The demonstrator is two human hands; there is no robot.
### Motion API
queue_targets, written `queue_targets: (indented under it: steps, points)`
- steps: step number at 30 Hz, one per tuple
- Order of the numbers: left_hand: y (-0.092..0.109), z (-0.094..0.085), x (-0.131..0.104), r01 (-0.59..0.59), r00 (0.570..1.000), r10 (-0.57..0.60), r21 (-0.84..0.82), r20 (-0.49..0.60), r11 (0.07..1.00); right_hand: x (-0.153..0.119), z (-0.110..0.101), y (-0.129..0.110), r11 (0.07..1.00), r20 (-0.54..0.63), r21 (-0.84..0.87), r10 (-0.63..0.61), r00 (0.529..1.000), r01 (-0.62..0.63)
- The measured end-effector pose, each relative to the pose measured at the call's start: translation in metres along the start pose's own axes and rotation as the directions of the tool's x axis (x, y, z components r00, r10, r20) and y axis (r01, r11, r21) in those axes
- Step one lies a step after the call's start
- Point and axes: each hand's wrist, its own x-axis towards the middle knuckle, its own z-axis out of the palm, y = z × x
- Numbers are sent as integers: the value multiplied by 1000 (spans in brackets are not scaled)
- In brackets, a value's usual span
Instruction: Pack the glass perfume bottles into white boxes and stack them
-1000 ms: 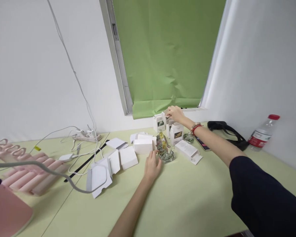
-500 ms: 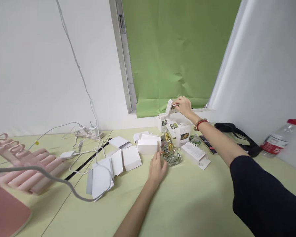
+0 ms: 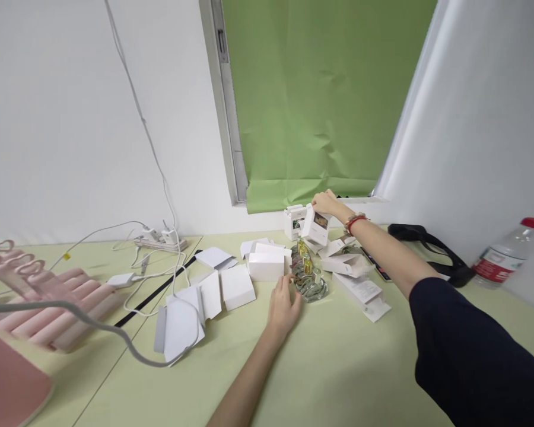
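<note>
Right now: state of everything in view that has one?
Right hand: gripping picture box
Picture box: tilted
Left hand: resting, half-curled
Gold bottles: in a row
Nearest right carton: lying down, end flap open
Drink bottle: capped
Power strip: plugs in
Phone: partly hidden, on/off unclear
Green sheet: hanging down

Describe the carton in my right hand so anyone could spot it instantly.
Start at the green window covering. Near its bottom edge, the right hand, with a red bracelet at the wrist, holds the white carton. It tilts, printed picture toward the camera, while the neighbouring carton on its left stands upright.
</note>
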Motion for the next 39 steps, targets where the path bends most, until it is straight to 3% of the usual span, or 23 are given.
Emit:
queue_targets:
  steps: [4,14,18,22,25,28,31,34,37,39]
  points:
    - [-2,1,0,1,1000,-1,-11,-8,1000,11,12,-9,999,48,-12,-30,998,31]
    - [0,1,-2,25,1000,-25,-35,-4,999,10,61,-40,986,-67,51,-155,986,158]
    - [0,0,-2,35,999,-35,-38,16,999,6,53,-35,976,-122,70,-195,973,204]
    - [1,-1,-1,50,999,-50,-22,5,999,-19,28,-31,967,-245,67,-222,944,245]
    - [1,-2,-1,61,997,-62,-11,-40,998,-57,9,-30,956,-346,28,-266,900,293]
    - [0,-1,0,54,997,-54,-9,-59,998,-100,-4,-30,891,-510,-125,-435,742,436]
    - [-2,-1,2,45,996,-46,-10,-74,999,-126,-13,-26,839,-521,-223,-532,667,496]
    - [-2,0,2,28,996,-29,-9,-89,1000,-125,-18,-20,874,-520,-223,-482,705,432]
    - [-1,0,2,6,996,-6,-1,-85,1000,-109,-11,-10,958,-499,-81,-276,821,273]
    - [0,0,1,-11,998,12,18,-62,1000,-99,0,-5,982,-387,81,-129,913,173]
